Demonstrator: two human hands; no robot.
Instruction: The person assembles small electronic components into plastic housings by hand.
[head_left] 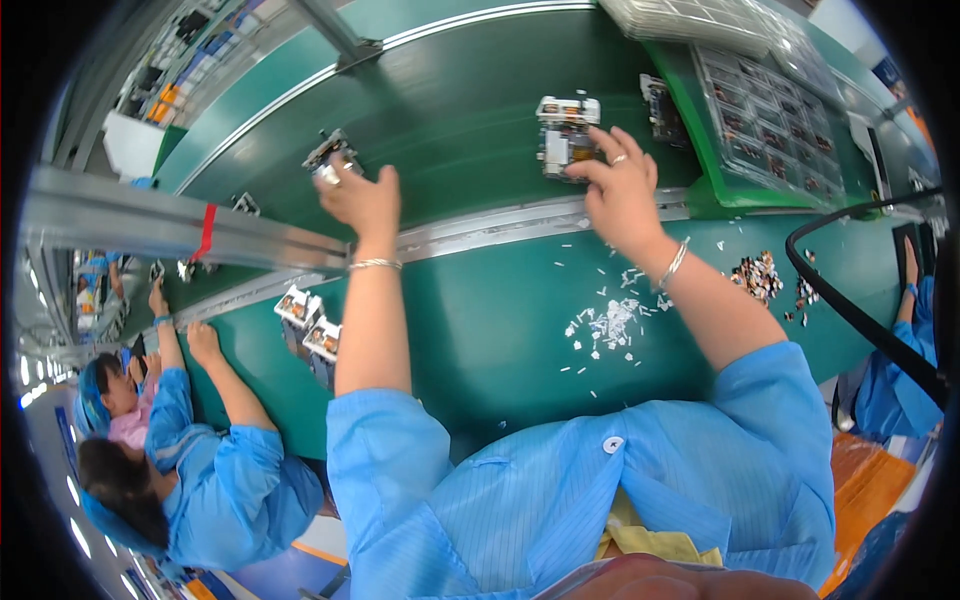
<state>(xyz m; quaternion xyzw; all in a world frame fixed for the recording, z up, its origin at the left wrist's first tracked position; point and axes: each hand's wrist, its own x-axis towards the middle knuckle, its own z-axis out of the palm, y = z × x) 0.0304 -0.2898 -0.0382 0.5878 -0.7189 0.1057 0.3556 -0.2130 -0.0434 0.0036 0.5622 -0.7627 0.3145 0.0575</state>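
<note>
My left hand (358, 208) is over the green belt at the left, thumb held well apart. Its fingertips touch or overlap the near side of a small white-and-black mechanical assembly (330, 150), which sits at an angle. Farther right, my right hand (624, 195) has its fingers spread, with the thumb and index fingertips at the right edge of a white-and-grey assembly (556, 150) with copper-coloured parts. A similar white assembly (568, 107) lies just behind that one. Whether the right fingertips press on it or only hover, I cannot tell.
Small white pieces (615, 325) lie scattered on the green bench, with a pile of orange-and-black parts (757, 277) farther right. Two white assemblies (322, 338) stand beside my left forearm. A metal post (180, 225), a black cable (850, 330), parts trays (765, 125) and co-workers (220, 480) surround me.
</note>
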